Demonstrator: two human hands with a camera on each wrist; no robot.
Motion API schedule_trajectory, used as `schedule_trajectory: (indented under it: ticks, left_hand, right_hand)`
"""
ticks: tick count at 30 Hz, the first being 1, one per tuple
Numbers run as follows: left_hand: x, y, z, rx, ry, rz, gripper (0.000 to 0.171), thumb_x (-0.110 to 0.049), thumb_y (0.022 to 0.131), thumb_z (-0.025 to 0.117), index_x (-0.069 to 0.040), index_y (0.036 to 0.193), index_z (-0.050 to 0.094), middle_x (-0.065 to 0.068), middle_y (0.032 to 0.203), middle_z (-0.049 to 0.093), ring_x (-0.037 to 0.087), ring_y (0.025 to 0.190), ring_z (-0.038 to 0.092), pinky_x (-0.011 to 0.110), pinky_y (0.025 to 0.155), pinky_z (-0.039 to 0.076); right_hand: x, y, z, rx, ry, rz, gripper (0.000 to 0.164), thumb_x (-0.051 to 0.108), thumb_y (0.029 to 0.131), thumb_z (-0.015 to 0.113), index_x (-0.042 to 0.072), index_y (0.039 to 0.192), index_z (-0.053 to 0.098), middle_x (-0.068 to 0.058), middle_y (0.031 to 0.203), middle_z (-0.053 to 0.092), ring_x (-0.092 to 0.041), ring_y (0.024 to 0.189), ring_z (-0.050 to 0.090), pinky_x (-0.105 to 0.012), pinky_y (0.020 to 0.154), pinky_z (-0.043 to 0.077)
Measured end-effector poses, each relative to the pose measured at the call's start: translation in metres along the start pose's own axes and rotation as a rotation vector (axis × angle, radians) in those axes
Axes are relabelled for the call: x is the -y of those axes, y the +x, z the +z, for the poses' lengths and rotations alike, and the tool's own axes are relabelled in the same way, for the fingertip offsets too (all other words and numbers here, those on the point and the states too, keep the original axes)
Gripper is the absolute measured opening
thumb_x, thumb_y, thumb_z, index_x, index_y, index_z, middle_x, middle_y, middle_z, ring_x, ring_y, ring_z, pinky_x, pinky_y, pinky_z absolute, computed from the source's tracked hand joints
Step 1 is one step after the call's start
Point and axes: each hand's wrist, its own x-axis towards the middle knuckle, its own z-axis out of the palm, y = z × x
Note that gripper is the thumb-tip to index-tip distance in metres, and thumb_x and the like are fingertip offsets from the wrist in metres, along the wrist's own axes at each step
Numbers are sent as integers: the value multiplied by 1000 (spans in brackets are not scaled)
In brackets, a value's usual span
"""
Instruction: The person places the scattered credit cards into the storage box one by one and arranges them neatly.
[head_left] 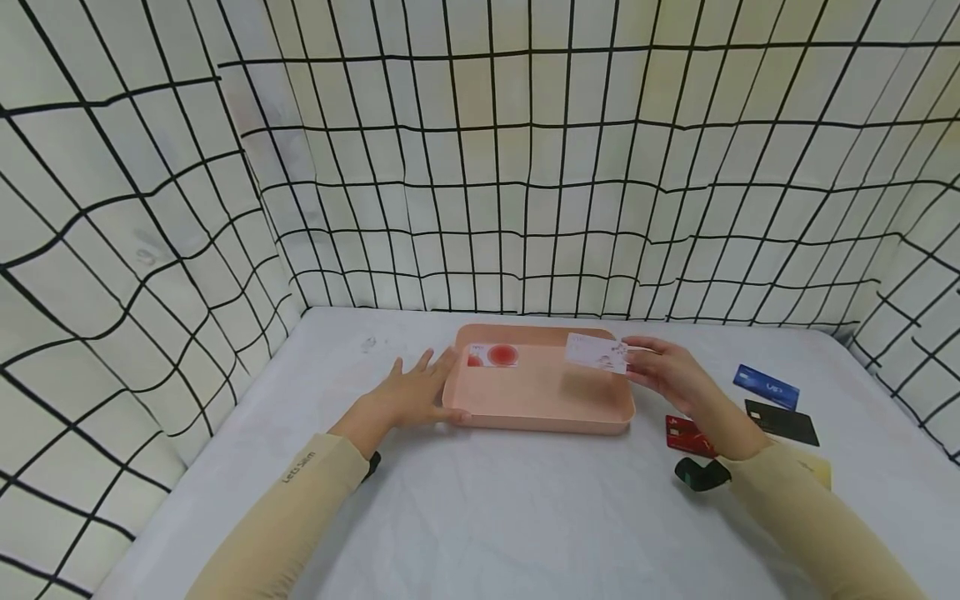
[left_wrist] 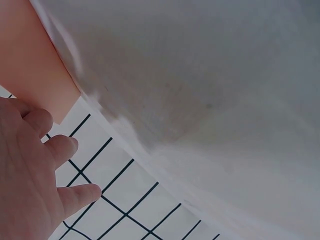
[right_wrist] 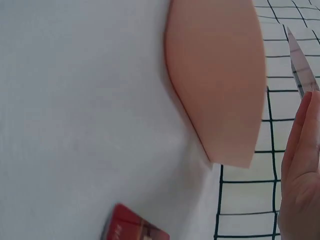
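A shallow pink tray lies on the white-covered table. Inside it, toward the back left, is a white card with red round patterns. My left hand, fingers spread, touches the tray's left side; the left wrist view shows the hand beside the tray wall. Over the tray's back right part, my right hand pinches a whitish card with a floral print by its right end. In the right wrist view that card appears nearly edge-on above the fingers of the hand.
Right of the tray lie a blue card, a black card, a red card and a yellow card partly under the right sleeve. Black wire grid over white sheeting borders the table at the back and sides.
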Motion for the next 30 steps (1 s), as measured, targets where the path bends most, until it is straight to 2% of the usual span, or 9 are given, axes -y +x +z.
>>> schedule_trajectory:
  ticks: [5,10,20,30]
  left_hand:
    - [0,0,0,2,-6,4,109,-69,91,62,-7,165,12,11,171,12,39,156,7,71,117,4]
    - [-1,1,-1,4,-10,3,109,-69,91,62,-7,165,12,12,171,12,39,156,8,71,117,4]
    - [0,1,-1,-11,-4,10,108,-67,92,63,-6,165,14,13,170,15,39,155,10,73,116,7]
    - [-1,0,-2,-3,0,4,107,-67,92,62,-6,165,14,13,170,14,39,155,9,72,117,6]
  right_hand:
    - [-4,3,11,25,-38,1,62,13,104,62,-5,156,32,-5,118,57,-7,86,67,-22,85,57]
    - [-5,4,18,40,-63,-16,60,14,104,61,-7,154,34,-4,118,58,-7,87,65,-20,82,57]
    - [-7,8,33,64,-30,-22,54,10,104,61,-8,151,39,-4,118,58,-8,90,63,-21,84,57]
    - [-10,17,51,62,-86,-19,51,12,103,62,-6,148,45,-15,129,54,-9,89,66,-23,84,58]
